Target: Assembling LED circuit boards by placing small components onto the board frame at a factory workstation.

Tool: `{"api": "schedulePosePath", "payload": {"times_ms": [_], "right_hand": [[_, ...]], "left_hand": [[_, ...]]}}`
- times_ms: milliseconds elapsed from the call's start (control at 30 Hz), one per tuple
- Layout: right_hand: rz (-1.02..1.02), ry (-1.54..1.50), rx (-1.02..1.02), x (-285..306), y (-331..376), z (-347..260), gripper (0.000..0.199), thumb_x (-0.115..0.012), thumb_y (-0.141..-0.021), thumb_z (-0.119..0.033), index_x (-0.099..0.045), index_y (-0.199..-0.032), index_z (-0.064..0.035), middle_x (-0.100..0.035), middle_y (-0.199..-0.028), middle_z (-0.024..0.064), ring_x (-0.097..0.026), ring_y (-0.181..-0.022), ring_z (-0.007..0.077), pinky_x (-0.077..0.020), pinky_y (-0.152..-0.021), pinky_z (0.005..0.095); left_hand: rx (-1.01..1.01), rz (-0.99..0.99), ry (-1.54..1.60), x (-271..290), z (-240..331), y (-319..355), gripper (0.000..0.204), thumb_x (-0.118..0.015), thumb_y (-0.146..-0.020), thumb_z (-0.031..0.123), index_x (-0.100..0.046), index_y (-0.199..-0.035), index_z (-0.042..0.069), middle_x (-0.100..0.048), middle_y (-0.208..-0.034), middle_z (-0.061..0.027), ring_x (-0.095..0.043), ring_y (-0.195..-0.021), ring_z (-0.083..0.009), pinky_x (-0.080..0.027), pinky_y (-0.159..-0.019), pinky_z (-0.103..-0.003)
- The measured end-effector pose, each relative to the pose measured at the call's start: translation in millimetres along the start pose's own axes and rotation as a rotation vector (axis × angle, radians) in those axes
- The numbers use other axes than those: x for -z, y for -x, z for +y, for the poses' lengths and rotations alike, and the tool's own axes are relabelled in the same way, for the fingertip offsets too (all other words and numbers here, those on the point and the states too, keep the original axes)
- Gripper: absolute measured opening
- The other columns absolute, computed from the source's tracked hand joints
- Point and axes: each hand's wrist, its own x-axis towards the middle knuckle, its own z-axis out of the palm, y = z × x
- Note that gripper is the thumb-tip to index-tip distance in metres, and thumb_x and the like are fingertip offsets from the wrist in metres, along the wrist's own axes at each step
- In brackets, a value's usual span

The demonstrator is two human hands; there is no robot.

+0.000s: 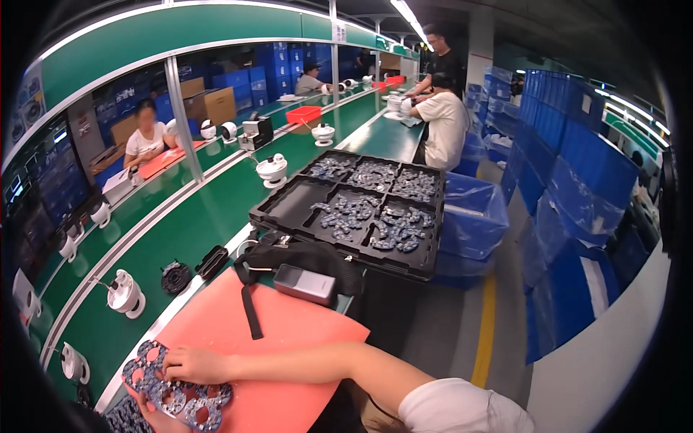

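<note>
Over the near left corner of an orange-pink mat [289, 317] I have a dark blue circuit board panel [173, 397] with round cut-outs, through which the mat's colour shows. My left hand [160, 418] grips its lower edge, mostly hidden by the panel and the picture's rim. My right hand [196, 364] reaches in from the right, its bent fingers closed at the panel's upper edge; the fingertips are partly hidden. More dark boards [130, 416] lie beside the left hand.
A black divided tray [289, 222] holds many small blue circuit boards. Before it lie a black bag [303, 254] and a grey box [304, 283]. White camera-like units [125, 294] stand along the green conveyor [209, 238]. Blue bins [469, 224] flank the tray; co-workers sit farther off.
</note>
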Motion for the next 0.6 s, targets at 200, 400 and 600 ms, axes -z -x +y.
{"api": "schedulePosePath", "payload": {"times_ms": [200, 400, 600], "right_hand": [[0.012, -0.017, 0.003, 1, 1, 1, 0.007, -0.054, -0.085, -0.011, -0.053, -0.086, -0.0043, -0.054, -0.098, 0.0096, -0.054, -0.096, 0.0269, -0.0439, -0.085, 0.0372], [-0.002, 0.022, 0.016, 3, 0, -3, 0.008, -0.053, -0.084, -0.011, -0.053, -0.087, -0.0031, -0.053, -0.096, 0.0100, -0.053, -0.092, 0.0272, -0.0428, -0.084, 0.0366], [-0.005, 0.050, 0.028, 3, 1, -2, 0.010, -0.053, -0.083, -0.011, -0.053, -0.087, -0.0020, -0.051, -0.093, 0.0110, -0.052, -0.089, 0.0278, -0.0423, -0.081, 0.0369]], "left_hand": [[-0.011, 0.029, -0.121, -9, -1, 0, 0.068, -0.043, -0.086, 0.039, -0.036, -0.144, 0.004, -0.034, -0.149, -0.0177, -0.026, -0.139, -0.0374, -0.013, -0.112, -0.060], [0.026, 0.112, 0.008, -16, 0, 0, 0.064, -0.043, -0.087, 0.037, -0.039, -0.142, 0.004, -0.037, -0.147, -0.0177, -0.029, -0.136, -0.0373, -0.016, -0.110, -0.061], [0.030, 0.112, -0.045, -12, -3, 2, 0.064, -0.045, -0.085, 0.035, -0.040, -0.141, 0.004, -0.038, -0.146, -0.0174, -0.031, -0.135, -0.0372, -0.018, -0.110, -0.061]]}}
